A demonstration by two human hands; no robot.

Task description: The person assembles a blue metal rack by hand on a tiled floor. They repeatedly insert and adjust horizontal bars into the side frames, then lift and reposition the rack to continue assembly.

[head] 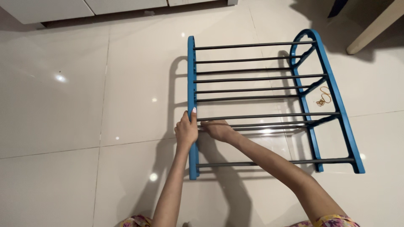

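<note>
A shoe rack stands on the pale tiled floor, with a blue plastic left side frame (192, 75), a blue right side frame (336, 96) and several dark metal rods (256, 90) running between them. My left hand (186, 130) grips the left side frame about halfway down, thumb up along the plastic. Just to its right, my right hand (216, 128) closes around the left end of one rod (273, 125), close to where it meets the frame.
Yellow rubber bands (324, 96) lie on the floor under the rack near the right frame. A pale wooden furniture leg (374, 27) stands at the top right. White cabinet bases (84, 8) run along the top edge.
</note>
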